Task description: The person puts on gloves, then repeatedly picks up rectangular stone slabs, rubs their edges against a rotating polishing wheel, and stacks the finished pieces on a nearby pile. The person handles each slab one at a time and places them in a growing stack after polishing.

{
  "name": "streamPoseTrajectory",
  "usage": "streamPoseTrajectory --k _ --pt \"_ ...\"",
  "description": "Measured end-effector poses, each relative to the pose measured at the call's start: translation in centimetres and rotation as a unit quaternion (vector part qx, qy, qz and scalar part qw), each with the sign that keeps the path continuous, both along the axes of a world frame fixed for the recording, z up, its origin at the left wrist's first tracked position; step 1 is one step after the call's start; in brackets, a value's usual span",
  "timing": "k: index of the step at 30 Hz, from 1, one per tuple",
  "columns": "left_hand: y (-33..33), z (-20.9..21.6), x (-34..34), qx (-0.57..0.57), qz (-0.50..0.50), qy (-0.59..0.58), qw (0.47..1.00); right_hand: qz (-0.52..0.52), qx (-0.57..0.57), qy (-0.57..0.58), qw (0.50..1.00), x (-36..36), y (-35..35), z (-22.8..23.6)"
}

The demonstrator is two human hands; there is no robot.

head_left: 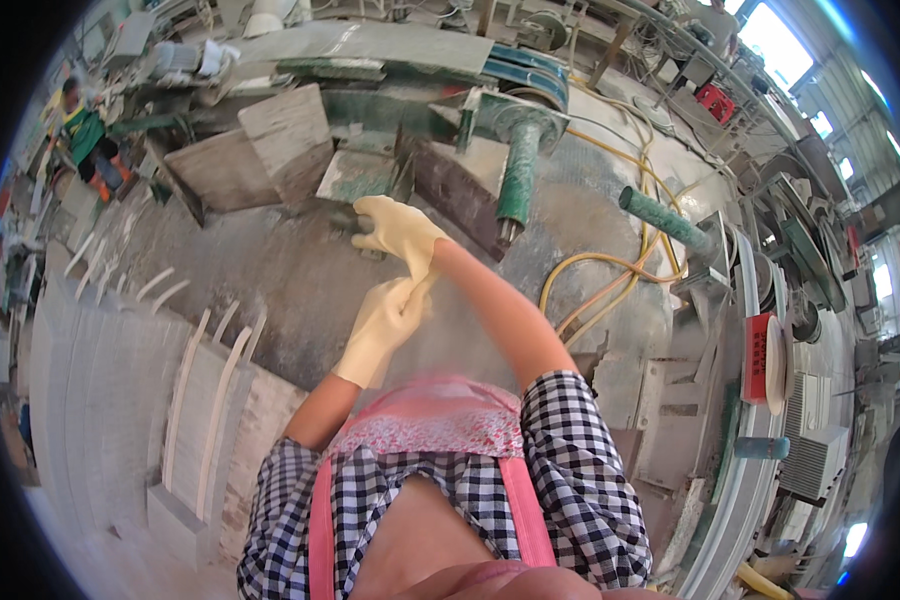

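Note:
Both of my hands wear cream rubber gloves. My left hand (385,315) is closed, pinching the cuff (425,275) of the right glove at the wrist. Above it, my right hand (395,228) reaches forward and left over the floor, its gloved fingers apart and holding nothing. The right forearm is bare between the glove cuff and a rolled checked sleeve (580,430). A pink apron (430,430) covers my front.
Ahead stand a green machine post (518,170) and leaning stone slabs (288,130). Yellow hoses (610,262) loop over the floor at right, near a green roller (665,218). Pale stacked slabs (100,400) with white strips stand at left. A person (85,140) is far left.

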State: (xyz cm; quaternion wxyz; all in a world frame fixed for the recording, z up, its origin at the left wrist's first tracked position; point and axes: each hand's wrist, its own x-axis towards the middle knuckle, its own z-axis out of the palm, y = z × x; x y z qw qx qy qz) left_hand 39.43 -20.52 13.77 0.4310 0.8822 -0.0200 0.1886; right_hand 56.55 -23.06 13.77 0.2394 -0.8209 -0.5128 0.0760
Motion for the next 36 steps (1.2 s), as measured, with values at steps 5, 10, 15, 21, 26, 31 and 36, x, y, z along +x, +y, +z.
streamPoseTrajectory --k 5,10,15,21,26,31,36 --pt "-0.4 -2.5 5.4 -0.017 -0.012 0.06 0.998 -0.009 0.39 -0.032 0.92 5.1 -2.5 -5.0" --pt "-0.8 -3.3 8.2 -0.119 -0.088 0.197 0.969 0.062 0.381 0.178 0.905 5.3 -5.8 -4.3" --pt "0.4 -3.0 12.8 0.067 -0.16 0.098 0.98 -0.149 0.343 0.172 0.911 8.7 -5.1 -1.6" --pt "2.3 -2.5 18.8 -0.003 -0.199 0.093 0.976 -0.119 0.201 -0.013 0.972 14.7 -3.0 -1.3" --pt "4.8 -0.5 25.0 -0.057 -0.224 0.194 0.953 -0.145 0.346 0.156 0.914 19.8 -1.5 1.4" --pt "9.8 0.6 30.8 -0.049 -0.281 0.125 0.95 -0.132 0.282 0.0 0.95 24.9 3.7 3.9" --pt "13.6 -0.2 36.0 -0.054 -0.276 0.116 0.953 -0.143 0.141 0.004 0.98 29.6 5.9 0.8"
